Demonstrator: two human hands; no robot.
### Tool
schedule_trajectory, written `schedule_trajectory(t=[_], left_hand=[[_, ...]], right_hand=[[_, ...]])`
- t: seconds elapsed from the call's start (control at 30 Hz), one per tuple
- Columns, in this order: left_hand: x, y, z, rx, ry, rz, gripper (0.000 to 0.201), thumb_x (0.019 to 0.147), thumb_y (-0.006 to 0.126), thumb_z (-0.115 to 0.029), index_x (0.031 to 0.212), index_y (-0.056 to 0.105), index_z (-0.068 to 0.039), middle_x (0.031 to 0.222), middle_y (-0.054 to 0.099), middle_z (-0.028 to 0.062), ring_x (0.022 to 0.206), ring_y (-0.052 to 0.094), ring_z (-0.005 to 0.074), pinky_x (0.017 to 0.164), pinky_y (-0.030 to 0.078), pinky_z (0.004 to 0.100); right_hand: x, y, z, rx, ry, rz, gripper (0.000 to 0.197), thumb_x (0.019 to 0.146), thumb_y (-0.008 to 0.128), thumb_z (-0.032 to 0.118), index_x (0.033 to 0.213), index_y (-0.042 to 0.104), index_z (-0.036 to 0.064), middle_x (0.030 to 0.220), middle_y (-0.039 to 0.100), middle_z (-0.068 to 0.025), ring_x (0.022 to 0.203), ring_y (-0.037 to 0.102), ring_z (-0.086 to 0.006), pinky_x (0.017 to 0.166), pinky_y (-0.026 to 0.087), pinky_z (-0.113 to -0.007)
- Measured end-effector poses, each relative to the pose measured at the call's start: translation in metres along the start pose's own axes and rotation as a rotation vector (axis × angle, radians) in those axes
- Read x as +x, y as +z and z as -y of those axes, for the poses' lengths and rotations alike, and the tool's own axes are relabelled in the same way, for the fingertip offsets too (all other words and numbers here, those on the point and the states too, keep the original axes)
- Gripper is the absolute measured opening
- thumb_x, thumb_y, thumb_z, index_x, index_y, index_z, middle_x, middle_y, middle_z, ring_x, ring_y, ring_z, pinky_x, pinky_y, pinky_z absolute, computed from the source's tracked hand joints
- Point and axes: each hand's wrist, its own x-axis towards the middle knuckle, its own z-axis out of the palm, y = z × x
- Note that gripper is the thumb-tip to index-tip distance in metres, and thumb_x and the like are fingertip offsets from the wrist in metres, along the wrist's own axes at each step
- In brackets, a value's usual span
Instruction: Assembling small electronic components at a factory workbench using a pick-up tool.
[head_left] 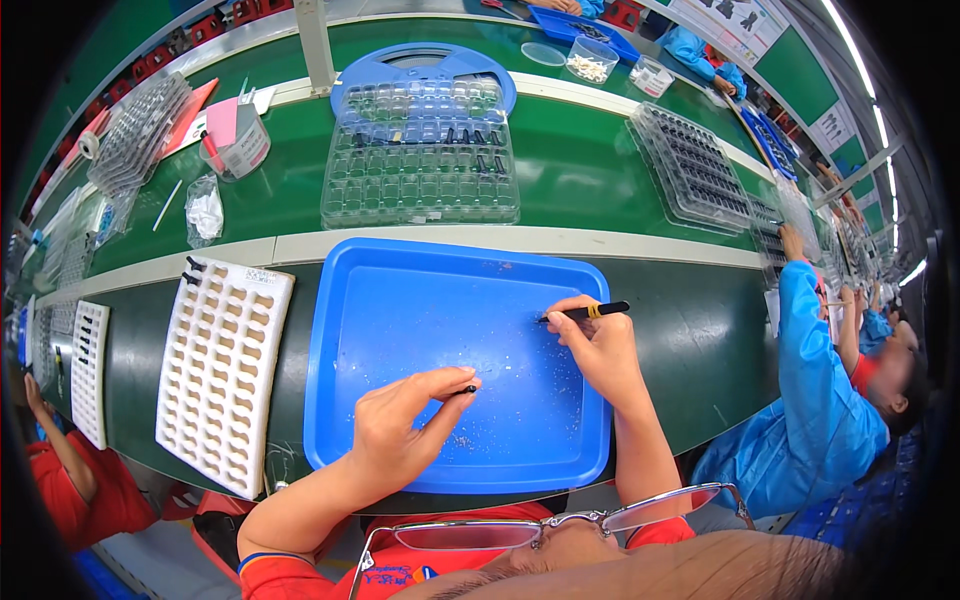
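Over the blue tray, my left hand pinches a small black part between thumb and fingertips. My right hand grips a black pen-shaped tool with a yellow band, its dark tip pointing left. The tool's tip and the black part are well apart. Pale crumbs are scattered over the tray floor beneath both hands. Beside the tray on the left lies a white foam tray with rows of hollows. A few black parts sit at its far left corner.
Beyond the ledge, clear blister trays holding some black parts lean on a blue reel. More filled blister trays are at the right. A tub and plastic bag stand left. A blue-sleeved co-worker sits close on the right.
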Motion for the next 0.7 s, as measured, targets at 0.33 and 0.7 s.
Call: schedule_trajectory(t=[0.33, 0.7], left_hand=[[0.001, 0.001, -0.001, 0.004, 0.005, -0.006, 0.029, 0.080, 0.070, 0.010, 0.107, 0.063, 0.002, 0.095, 0.072, 0.0147, 0.090, 0.072, 0.0217, 0.079, 0.059, 0.0296], [0.000, -0.003, -0.002, -0.124, -0.120, -0.009, 0.033, 0.083, 0.068, 0.009, 0.114, 0.059, 0.002, 0.100, 0.071, 0.0149, 0.094, 0.071, 0.0213, 0.082, 0.058, 0.0301]], right_hand=[[-0.001, 0.000, -0.002, -0.015, -0.048, -0.005, 0.013, 0.090, 0.065, 0.012, 0.095, 0.068, -0.0001, 0.074, 0.069, -0.0131, 0.066, 0.068, -0.0194, 0.062, 0.052, -0.029], [-0.011, 0.004, 0.019, 0.082, -0.201, 0.035, 0.011, 0.091, 0.064, 0.008, 0.097, 0.068, -0.0002, 0.083, 0.070, -0.0123, 0.069, 0.065, -0.0165, 0.064, 0.051, -0.030]])
